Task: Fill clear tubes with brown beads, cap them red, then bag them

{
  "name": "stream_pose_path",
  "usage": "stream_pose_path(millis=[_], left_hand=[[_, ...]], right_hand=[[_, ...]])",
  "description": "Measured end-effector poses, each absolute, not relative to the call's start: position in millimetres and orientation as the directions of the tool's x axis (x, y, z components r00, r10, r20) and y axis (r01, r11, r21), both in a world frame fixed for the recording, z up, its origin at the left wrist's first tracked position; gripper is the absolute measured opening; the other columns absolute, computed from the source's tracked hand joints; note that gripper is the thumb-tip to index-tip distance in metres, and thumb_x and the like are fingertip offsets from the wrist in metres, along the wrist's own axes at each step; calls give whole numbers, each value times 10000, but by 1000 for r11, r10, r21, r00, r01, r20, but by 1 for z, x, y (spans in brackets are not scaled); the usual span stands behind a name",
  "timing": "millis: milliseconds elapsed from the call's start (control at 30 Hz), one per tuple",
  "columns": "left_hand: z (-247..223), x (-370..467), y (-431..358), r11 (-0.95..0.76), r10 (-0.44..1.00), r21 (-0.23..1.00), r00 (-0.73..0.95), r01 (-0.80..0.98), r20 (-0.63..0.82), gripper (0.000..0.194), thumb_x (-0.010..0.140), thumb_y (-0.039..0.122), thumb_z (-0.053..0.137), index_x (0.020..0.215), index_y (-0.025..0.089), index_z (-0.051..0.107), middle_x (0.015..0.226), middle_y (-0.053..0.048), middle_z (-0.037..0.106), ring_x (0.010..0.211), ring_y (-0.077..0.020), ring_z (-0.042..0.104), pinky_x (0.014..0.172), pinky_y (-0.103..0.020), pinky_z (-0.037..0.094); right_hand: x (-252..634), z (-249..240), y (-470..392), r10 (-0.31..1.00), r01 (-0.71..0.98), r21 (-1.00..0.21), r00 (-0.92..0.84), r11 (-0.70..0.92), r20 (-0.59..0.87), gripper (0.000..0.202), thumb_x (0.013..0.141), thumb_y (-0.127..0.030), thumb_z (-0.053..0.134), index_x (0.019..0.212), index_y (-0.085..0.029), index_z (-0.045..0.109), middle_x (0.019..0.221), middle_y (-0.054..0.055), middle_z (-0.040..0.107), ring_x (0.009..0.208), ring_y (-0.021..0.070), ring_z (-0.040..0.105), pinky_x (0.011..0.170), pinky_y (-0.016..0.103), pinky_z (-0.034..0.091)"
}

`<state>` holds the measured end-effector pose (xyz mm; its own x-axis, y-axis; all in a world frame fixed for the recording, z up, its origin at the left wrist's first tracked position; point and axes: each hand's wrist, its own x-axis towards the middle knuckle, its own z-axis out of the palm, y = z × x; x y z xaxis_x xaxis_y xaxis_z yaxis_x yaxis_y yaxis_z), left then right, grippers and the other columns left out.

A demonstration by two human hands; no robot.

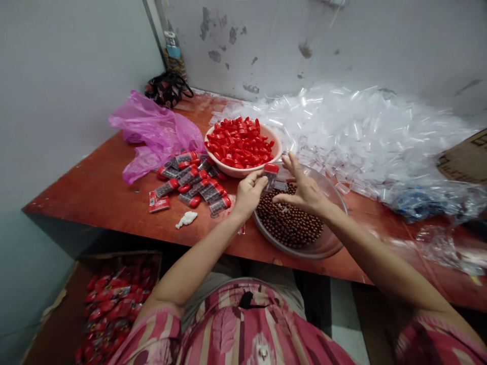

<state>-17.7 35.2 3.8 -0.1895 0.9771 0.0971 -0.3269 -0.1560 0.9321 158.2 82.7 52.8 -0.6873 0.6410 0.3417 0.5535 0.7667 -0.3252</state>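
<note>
My left hand [249, 192] pinches a small clear container with a red cap [271, 170], tilted over the left rim of a metal bowl [340, 203]. Brown round balls [289, 223] fill much of that bowl, and a clear piece [280, 186] lies above them near the container. My right hand [304, 190] is over the bowl with its thumb and fingers spread, holding nothing. Just behind my left hand stands a pink bowl [243, 173] heaped with red caps [241, 142]. Several filled, red-capped containers [198, 185] lie piled left of my left hand.
A pink plastic bag [160, 132] and a black patterned bag [167, 88] lie at the back left. Clear empty containers [353, 126] are heaped along the wall. White crumpled material [186, 219] lies near the front edge. Below left, a box holds red packs [114, 304].
</note>
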Motion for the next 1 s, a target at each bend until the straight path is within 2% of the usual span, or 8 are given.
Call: stream_pose_path(millis=[100, 200, 300, 433, 633, 800, 867, 1000], left_hand=[[3, -55, 36, -177, 938, 924, -342, -338, 54, 405, 723, 400, 708, 1037, 148, 661, 897, -49, 721, 757, -158, 673, 754, -312, 554], [-2, -102, 39, -223, 844, 938, -535, -266, 50, 338, 695, 365, 723, 949, 143, 691, 825, -26, 711, 677, -118, 638, 680, -253, 548], [-8, -134, 39, -220, 792, 951, -609, -218, 43, 292, 690, 361, 722, 869, 131, 700, 721, -6, 684, 590, -97, 597, 607, -228, 532], [-12, -137, 31, -161, 858, 945, -514, -283, -8, 366, 663, 402, 744, 915, 141, 693, 704, -8, 685, 564, -123, 620, 529, -244, 532], [-20, -124, 30, -110, 910, 946, -414, -304, -27, 489, 680, 486, 721, 1018, 135, 682, 755, -40, 706, 613, -159, 667, 580, -297, 570], [-29, -154, 41, -52, 800, 977, -577, 208, 166, 349, 825, 360, 584, 1059, 129, 702, 955, -89, 743, 862, -217, 691, 838, -369, 539], [-31, -171, 47, 46, 756, 872, -588, 488, 289, 328, 850, 307, 539, 1070, 133, 709, 1049, -105, 733, 996, -249, 663, 953, -399, 476], [-34, -193, 57, 164, 791, 663, -500, 730, 354, 337, 864, 221, 471, 1099, 134, 696, 1100, -130, 713, 1072, -269, 620, 1016, -418, 416]], right_hand=[[172, 54, 106, 720, 648, -323, -663, 689, 205, 663, 876, -423, 575, 1462, -201, 359, 1332, 140, 600, 1092, 266, 654, 822, 373, 562], [182, 38, 128, 748, 745, -86, -663, 662, 13, 413, 893, -305, 551, 1278, -160, 584, 1141, 139, 707, 970, 268, 695, 827, 372, 544], [180, 18, 140, 704, 702, 61, -703, 710, -98, 423, 889, -264, 554, 1293, -138, 569, 1220, 156, 671, 1060, 276, 665, 865, 367, 529], [164, 4, 143, 648, 640, 106, -750, 761, -133, 446, 897, -328, 548, 1299, -135, 548, 1230, 178, 657, 1080, 301, 649, 793, 387, 552], [156, -4, 148, 655, 661, 36, -733, 750, -184, 321, 878, -241, 520, 1176, -183, 625, 1084, 131, 722, 933, 268, 697, 744, 356, 559], [171, -8, 157, 783, 807, -353, -569, 473, -252, 404, 926, -381, 457, 1228, -156, 604, 1067, 95, 730, 780, 202, 716, 655, 281, 571], [180, -6, 157, 789, 843, -328, -524, 426, -322, 410, 932, -395, 444, 1182, -135, 638, 994, 96, 743, 712, 199, 713, 639, 275, 564], [199, -3, 152, 701, 723, -61, -684, 688, -202, 354, 912, -263, 467, 1203, -158, 638, 1090, 123, 725, 930, 259, 701, 826, 350, 542]])
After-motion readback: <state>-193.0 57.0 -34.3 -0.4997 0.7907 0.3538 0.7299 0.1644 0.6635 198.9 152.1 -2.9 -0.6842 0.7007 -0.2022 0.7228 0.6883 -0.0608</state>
